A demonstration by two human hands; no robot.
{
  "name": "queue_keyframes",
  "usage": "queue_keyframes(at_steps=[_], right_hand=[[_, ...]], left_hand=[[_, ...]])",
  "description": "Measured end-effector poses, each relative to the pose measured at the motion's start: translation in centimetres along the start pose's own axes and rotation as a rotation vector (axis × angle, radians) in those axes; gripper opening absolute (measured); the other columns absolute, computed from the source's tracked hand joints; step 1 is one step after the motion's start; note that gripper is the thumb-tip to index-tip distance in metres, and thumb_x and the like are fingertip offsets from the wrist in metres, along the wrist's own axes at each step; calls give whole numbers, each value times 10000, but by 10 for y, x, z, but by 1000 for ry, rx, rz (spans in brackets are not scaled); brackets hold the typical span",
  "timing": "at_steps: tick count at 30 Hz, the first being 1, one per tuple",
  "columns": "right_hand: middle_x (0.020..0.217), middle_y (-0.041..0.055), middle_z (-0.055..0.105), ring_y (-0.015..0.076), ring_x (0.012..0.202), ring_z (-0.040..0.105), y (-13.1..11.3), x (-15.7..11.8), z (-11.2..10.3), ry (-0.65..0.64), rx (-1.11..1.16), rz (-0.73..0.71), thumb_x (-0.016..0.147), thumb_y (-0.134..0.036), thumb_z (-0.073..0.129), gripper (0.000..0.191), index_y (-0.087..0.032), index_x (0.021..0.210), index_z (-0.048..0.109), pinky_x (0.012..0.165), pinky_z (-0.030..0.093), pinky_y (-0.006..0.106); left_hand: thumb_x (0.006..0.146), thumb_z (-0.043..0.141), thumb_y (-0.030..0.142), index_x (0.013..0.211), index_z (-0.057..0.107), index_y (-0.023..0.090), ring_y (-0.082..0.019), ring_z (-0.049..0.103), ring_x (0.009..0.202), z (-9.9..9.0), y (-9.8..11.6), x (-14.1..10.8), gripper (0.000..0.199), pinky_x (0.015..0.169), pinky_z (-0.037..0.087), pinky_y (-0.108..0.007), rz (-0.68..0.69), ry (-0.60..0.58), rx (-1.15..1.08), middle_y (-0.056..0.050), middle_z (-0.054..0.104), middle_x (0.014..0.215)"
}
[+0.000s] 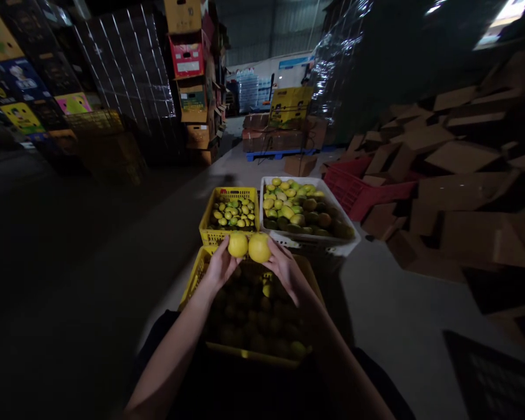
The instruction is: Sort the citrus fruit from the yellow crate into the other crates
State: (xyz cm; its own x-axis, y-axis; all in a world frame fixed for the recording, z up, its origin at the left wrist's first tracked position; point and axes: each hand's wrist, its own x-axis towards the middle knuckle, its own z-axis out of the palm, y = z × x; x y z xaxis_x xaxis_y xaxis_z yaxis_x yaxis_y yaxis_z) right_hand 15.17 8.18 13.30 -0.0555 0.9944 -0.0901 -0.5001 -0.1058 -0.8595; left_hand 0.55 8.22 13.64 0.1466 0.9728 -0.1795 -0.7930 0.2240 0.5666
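In my left hand (pixel 221 263) is a round yellow citrus fruit (pixel 238 245), gripped between thumb and fingers. My right hand (pixel 284 263) is closed on a slightly larger yellow citrus fruit (pixel 259 248). The two fruits are held side by side, almost touching, above a yellow crate (pixel 195 271). That crate sits close to me, and the fruit inside lies mostly in shadow. Beyond my hands, a smaller yellow crate (pixel 207 236) holds small yellow-green fruit. Beside it on the right, a white crate (pixel 347 249) is filled with larger yellow and green fruit.
A red crate (pixel 350 186) and a heap of cardboard boxes (pixel 459 192) lie on the right. Tall stacked cartons (pixel 192 99) rise at the back left. Farther back, a blue pallet (pixel 280 154) carries boxes. Another dark crate (pixel 494 373) shows at the lower right.
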Motion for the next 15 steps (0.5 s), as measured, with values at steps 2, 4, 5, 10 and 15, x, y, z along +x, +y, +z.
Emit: queue_keyframes(at_steps=[2,4,5,10,15], right_hand=[[974,19,727,180,927,677,6,1,3,17,-1,11,806,-378,637,200,-249,949,687,764,571,343],[972,20,725,170,911,677,11,2,6,39,-31,13,826,-447,592,264,-242,966,681,725,576,307],[962,22,725,167,894,679,13,2,8,54,-48,10,833,-476,572,297,-237,973,679,698,578,290],[753,19,715,166,702,685,16,0,18,145,-49,21,834,-517,544,361,-199,957,662,534,567,246],[643,9,686,148,529,649,14,-3,25,140,59,72,836,-510,526,358,-176,884,645,434,536,231]], left_hand=[[933,418,326,1119,621,114,-205,660,993,2,1,0,348,855,534,-303,4,-3,2,-127,708,985],[932,407,353,1083,634,111,-204,666,967,2,2,0,365,845,532,-305,7,12,12,-135,707,978],[928,409,358,1066,641,118,-202,668,957,2,2,1,362,841,531,-304,10,26,17,-132,708,979],[912,416,342,985,675,131,-188,658,927,1,-4,6,342,827,520,-270,34,75,60,-104,714,981],[911,401,369,964,688,110,-201,649,911,2,-8,6,390,791,512,-265,-37,82,63,-125,705,981]])
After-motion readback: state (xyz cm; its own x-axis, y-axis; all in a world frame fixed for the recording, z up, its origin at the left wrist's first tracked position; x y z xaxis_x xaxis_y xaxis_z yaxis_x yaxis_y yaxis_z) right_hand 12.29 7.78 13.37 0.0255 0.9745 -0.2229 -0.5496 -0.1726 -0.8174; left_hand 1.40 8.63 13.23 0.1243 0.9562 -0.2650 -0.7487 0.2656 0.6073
